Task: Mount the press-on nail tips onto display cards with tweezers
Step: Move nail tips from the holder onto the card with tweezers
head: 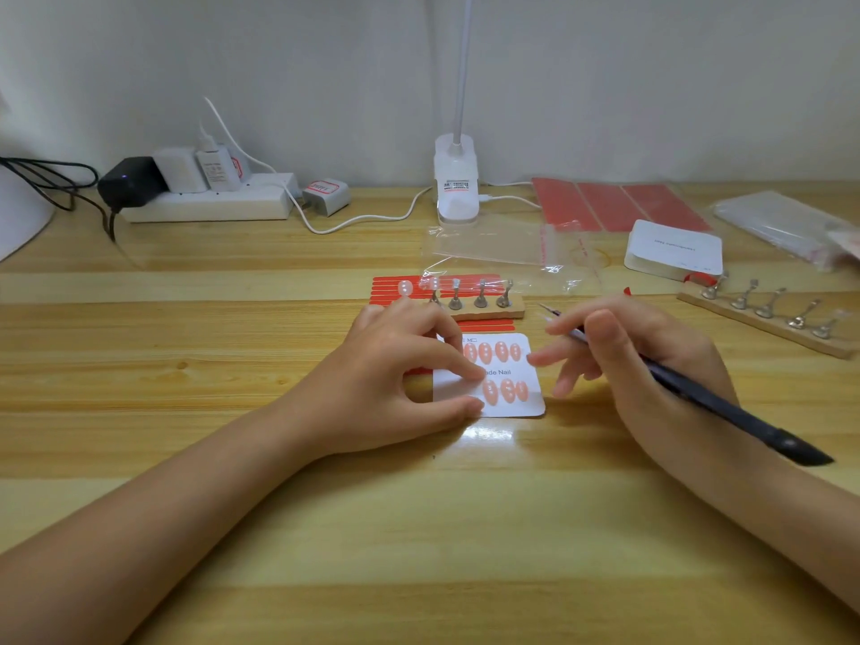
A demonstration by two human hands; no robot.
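Two hands work over a white display card [523, 402] lying flat on the wooden table [232, 346], near its middle. The left hand [395, 379] presses down on the card's left half, a fingertip on the printed middle strip and the thumb at the lower left edge, fingers bent but clasping nothing I can make out. Peach nail tips [500, 350] sit in an upper row and a lower row on the card; the lower right corner and the right edge stay uncovered. The right hand [628, 360] hovers just beside that right edge, gripping dark tweezers [698, 388] whose thin points aim up and left toward the wooden nail stand [484, 309], while the blunt end sticks out past the wrist to the right. That stand lies just behind the card on a red-striped sheet [395, 284], with two pale tips [406, 287] at its left end. A second stand [768, 318] lies well apart at the right, near a stack of white cards [672, 251]. Clear bags [502, 244], red sheets [619, 204], a lamp base [457, 183] and a power strip [209, 202] line the far edge by the wall. Bare tabletop stretches wide to the left and toward the near edge.
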